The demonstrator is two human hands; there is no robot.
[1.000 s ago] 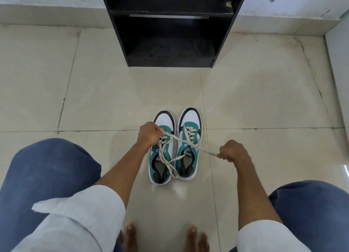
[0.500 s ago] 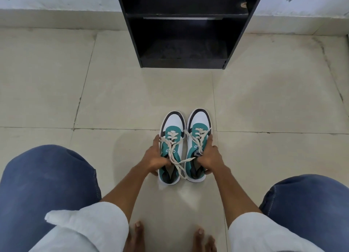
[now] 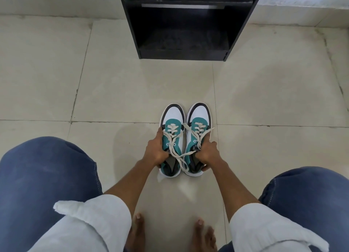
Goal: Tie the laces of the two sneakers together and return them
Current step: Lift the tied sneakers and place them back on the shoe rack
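Note:
Two white, teal and black sneakers stand side by side on the tiled floor, toes pointing away from me. The left sneaker (image 3: 172,119) is gripped on its outer side by my left hand (image 3: 154,151). My right hand (image 3: 207,152) grips the outer side of the right sneaker (image 3: 198,115). Their cream laces (image 3: 184,154) cross between the two shoes and look joined near the tongues. Both heels rest on the floor.
A black shoe rack (image 3: 184,23) with open shelves stands against the wall straight ahead of the sneakers. I am squatting: my knees in blue jeans flank the view and my bare feet (image 3: 137,231) are below the shoes.
A second ago my hands were pulling the lace ends apart. They have let go of the laces and now clasp the outer sides of the two sneakers.

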